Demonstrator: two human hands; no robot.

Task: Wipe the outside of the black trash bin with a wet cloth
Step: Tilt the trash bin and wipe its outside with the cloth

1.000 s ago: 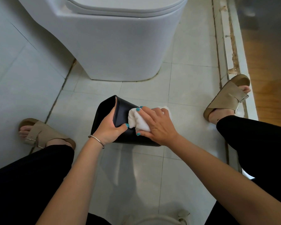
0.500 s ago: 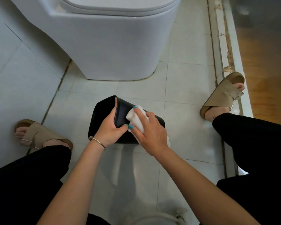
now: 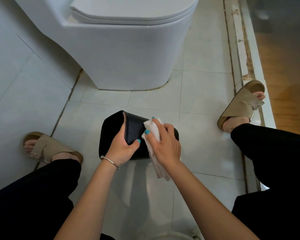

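The black trash bin point(image 3: 134, 129) lies tipped on its side on the floor tiles, its open mouth facing left. My left hand point(image 3: 123, 149) grips the bin's rim, fingers inside the mouth and thumb on the outer wall. My right hand point(image 3: 164, 144) presses a white cloth point(image 3: 152, 130) against the bin's upper outer wall; a tail of the cloth hangs below my wrist. The hand and cloth hide the bin's base end.
A white toilet point(image 3: 128, 54) stands just beyond the bin. A tiled wall point(image 3: 16, 75) runs along the left. My sandalled feet are planted at the left point(image 3: 47, 148) and right point(image 3: 244, 104), the right one against a raised door sill point(image 3: 241, 49). My knees frame the bin.
My right hand has slid the cloth leftward along the bin wall towards the rim, and the cloth's tail now hangs lower. The left hand keeps its grip.
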